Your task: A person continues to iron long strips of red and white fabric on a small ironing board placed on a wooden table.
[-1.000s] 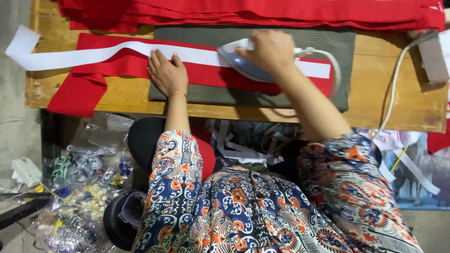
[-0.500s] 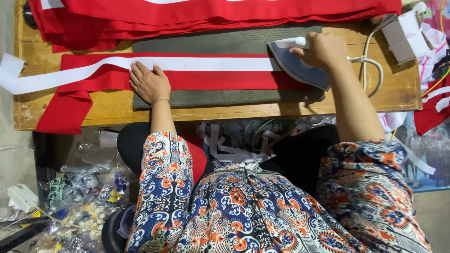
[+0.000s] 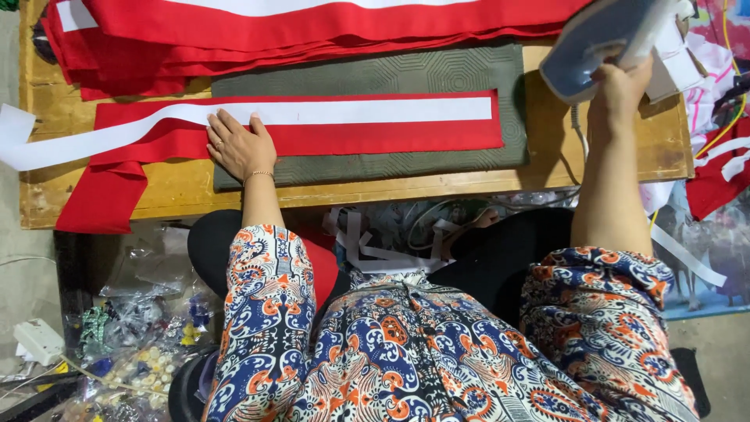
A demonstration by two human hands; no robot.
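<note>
The left hand (image 3: 238,147) lies flat, palm down and fingers spread, pressing on the red fabric strip (image 3: 375,134) near its left part, the forearm running straight up from the lap. The right hand (image 3: 621,90) is raised at the far right of the counter (image 3: 601,160), arm stretched forward, fingers closed around the handle of the iron (image 3: 601,43) — its blue-grey soleplate is tilted up, lifted clear of the cloth.

One iron, one grey pressing mat (image 3: 375,74), one white band (image 3: 328,113) on the one red strip being worked, plus a pile of red fabric (image 3: 312,31) along the counter's far edge.

The strip's long axis runs left to right across the mat, its squared end pointing right, toward the iron — the left end droops over the counter's near edge. The white band follows the same axis.
</note>
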